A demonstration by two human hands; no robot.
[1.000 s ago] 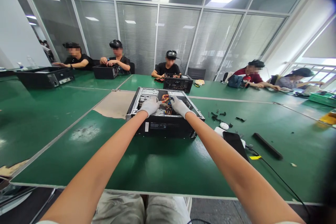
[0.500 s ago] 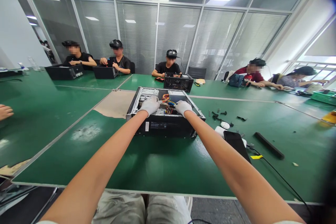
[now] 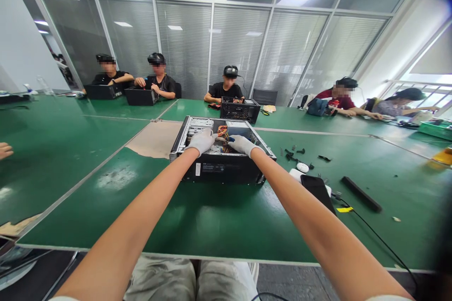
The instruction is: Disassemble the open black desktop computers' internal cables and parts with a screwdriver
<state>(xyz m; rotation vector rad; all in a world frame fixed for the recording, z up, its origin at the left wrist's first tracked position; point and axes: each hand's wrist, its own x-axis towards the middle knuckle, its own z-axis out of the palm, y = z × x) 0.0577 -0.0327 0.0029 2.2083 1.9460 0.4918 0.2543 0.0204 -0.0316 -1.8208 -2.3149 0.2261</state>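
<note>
An opened black desktop computer case (image 3: 226, 171) lies on its side in front of me, its inside facing up. Both my hands wear white gloves and reach into it. My left hand (image 3: 202, 142) has its fingers pinched at the left of a bundle of coloured power cables (image 3: 222, 130). Fingers of my right hand (image 3: 244, 145) are closed at the right of the bundle, by a small dark blue part (image 3: 231, 139). The exact grip of both hands is partly hidden. Behind the cables sits a grey metal power supply (image 3: 237, 125).
Small black parts (image 3: 291, 156), a round white object (image 3: 302, 167), a black phone (image 3: 318, 193) and a long black strip (image 3: 360, 194) lie right on the green table (image 3: 212, 225). A brown sheet (image 3: 153, 138) is left. Across sit several people, some with computer cases (image 3: 240, 110).
My right hand has shifted left, closer to my left hand, within the case. The left hand stays nearly still. At far left, a co-worker and their case have moved.
</note>
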